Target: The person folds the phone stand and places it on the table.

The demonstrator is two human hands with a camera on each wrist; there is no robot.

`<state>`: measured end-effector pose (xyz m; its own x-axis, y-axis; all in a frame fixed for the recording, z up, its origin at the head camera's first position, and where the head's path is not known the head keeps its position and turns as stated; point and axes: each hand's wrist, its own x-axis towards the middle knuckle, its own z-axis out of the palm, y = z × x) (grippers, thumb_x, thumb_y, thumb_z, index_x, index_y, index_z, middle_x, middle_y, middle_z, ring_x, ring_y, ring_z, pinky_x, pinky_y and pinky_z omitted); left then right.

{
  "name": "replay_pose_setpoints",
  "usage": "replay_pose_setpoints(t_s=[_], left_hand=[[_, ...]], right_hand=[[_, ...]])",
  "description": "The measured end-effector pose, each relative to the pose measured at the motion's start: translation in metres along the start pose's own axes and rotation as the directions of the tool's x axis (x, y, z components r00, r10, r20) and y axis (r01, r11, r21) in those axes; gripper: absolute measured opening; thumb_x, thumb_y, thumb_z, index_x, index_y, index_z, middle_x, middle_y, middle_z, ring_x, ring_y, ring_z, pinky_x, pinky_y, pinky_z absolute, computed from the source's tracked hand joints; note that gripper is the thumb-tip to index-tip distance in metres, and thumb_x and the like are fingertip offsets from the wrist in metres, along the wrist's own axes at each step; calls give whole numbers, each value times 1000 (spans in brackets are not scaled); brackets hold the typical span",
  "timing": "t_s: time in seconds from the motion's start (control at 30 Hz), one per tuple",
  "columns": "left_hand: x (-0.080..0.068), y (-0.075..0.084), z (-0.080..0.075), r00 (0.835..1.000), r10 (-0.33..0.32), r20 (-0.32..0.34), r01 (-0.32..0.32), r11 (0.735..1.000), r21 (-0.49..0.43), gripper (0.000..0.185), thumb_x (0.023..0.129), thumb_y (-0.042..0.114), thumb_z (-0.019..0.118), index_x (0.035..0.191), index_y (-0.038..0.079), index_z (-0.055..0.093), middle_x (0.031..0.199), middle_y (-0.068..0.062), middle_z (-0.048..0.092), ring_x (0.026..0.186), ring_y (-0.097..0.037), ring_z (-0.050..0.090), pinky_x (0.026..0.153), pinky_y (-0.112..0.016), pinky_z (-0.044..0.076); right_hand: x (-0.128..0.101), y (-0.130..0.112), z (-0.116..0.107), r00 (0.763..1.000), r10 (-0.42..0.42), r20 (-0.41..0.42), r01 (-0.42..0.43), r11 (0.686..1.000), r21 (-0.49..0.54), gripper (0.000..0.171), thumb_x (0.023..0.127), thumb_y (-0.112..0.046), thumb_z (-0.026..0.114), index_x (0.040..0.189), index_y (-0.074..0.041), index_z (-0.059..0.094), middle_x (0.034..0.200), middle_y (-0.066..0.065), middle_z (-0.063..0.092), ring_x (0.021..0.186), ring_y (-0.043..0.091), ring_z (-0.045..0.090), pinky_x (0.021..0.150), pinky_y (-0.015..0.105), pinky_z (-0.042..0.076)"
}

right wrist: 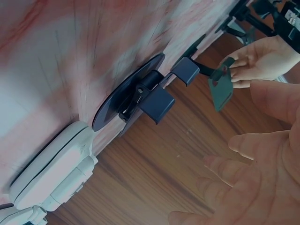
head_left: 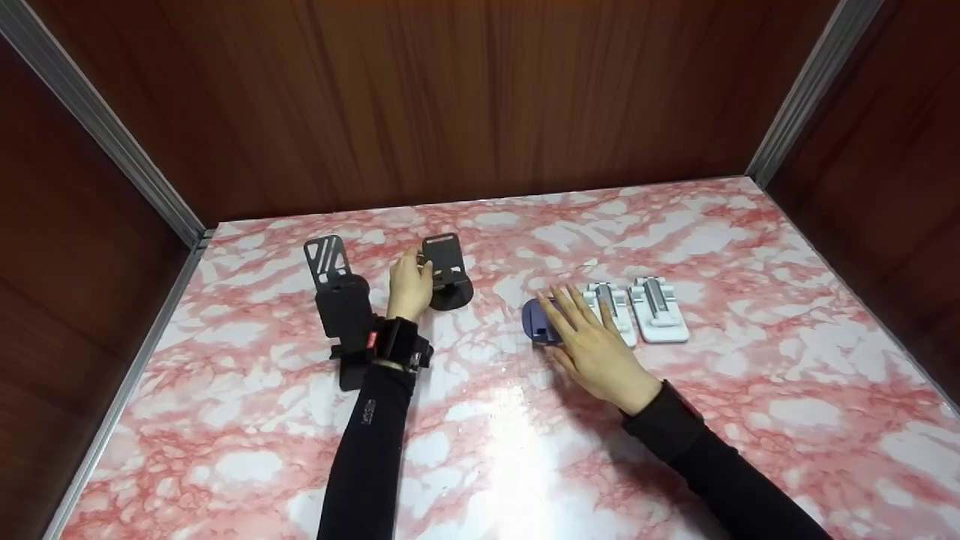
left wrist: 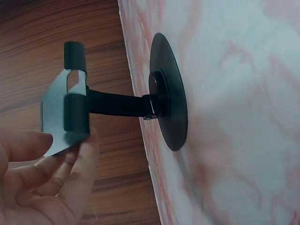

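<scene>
My left hand (head_left: 410, 285) pinches the side edge of a black phone stand's plate between thumb and fingers. In the left wrist view this black phone stand (left wrist: 117, 103) has its round base on the tabletop, with an arm holding the plate up. My right hand (head_left: 600, 360) is spread with straight fingers over a dark blue phone stand (head_left: 534, 322), partly hiding it. The right wrist view shows the blue stand folded low on its round base, with the right palm (right wrist: 262, 173) apart from it.
Left of the left hand stands a taller black phone stand (head_left: 343, 307) with a slotted plate. Two white folded phone stands (head_left: 661, 311) lie side by side at the right. Wood-grain panels (head_left: 480, 97) enclose the marbled pink tabletop (head_left: 247, 420) at the back and sides.
</scene>
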<state>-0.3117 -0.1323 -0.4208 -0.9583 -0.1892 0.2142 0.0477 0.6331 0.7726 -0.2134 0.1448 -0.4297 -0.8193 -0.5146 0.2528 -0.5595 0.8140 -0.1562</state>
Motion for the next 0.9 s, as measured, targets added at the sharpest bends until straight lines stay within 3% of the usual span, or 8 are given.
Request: replay_pose_setpoints(t_s=[0.2,0.33,0.53,0.9], left_hand=[[1,-2,2,997,23,-72,-25,999,-25,14,88,5,58,100,0,63,98,-16,68,91,-27,64,83,-36,51],[0,-1,3,996,0,-87,-9,994,-105,12,87,5,60,96,0,65,95,-16,67,83,-23,66,72,-32,56],[-4,0,2,997,-67,-38,53,953,-298,15,87,4,61,99,-3,65,91,-15,64,68,-13,60,62,-29,58],[-13,16,-9,998,-16,62,39,917,-396,19,88,6,60,104,-3,65,90,-14,63,66,-9,60,59,-20,56]], right_hand=[[0,0,1,1000,3,-3,-3,1000,2,67,94,-29,52,149,-19,14,155,10,14,144,29,10,113,60,13],[0,0,1,1000,4,0,-4,1000,8,65,94,-30,51,149,-18,17,155,11,14,144,29,10,113,60,13],[0,0,0,1000,2,5,-2,1000,12,64,95,-31,50,149,-18,18,155,11,14,144,30,10,113,60,12],[0,1,-1,1000,-2,30,1,1000,29,65,95,-31,50,149,-19,15,156,12,13,144,30,9,113,61,11]])
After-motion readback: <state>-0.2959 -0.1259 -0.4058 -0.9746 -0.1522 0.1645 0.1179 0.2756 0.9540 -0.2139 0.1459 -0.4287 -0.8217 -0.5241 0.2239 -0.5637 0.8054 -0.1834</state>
